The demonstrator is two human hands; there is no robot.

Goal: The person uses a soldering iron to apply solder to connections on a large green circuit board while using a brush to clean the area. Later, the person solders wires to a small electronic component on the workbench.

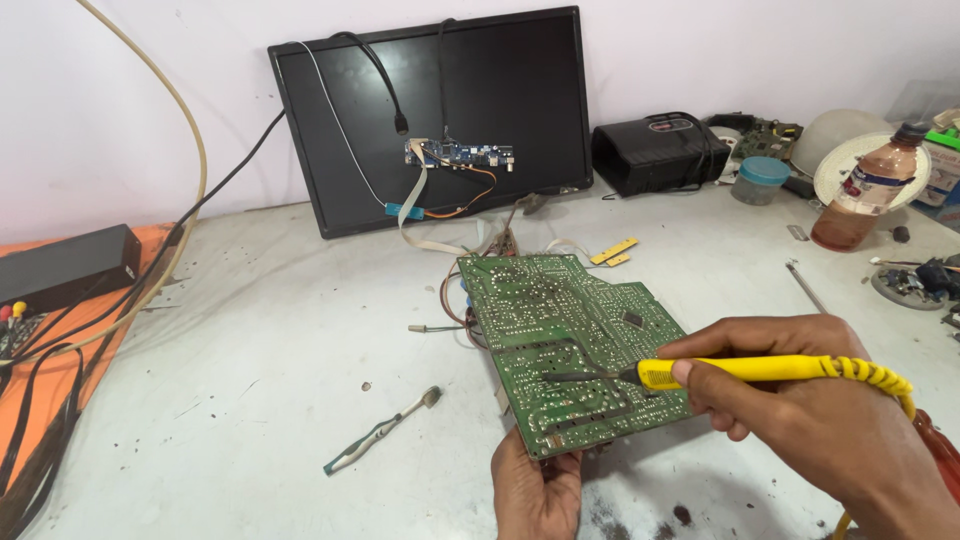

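Note:
My left hand [535, 492] grips the near edge of a green circuit board [560, 320], holding it tilted with its solder side up. My right hand [800, 410] holds a yellow soldering iron [760, 370] like a pen. Its dark tip [565, 377] rests on the solder side of the board, near the front. The iron's coiled yellow cord [885, 385] runs off past my right wrist. Wires [455, 305] hang from the board's left side.
A flat black monitor [430, 120] leans on the wall with a small blue board and cables on its back. A toothbrush [385, 430] lies left of the board. A black box [655, 150], a lidded jar [760, 180] and a brown bottle [865, 190] stand at the right. Cables [60, 340] cross an orange surface at left.

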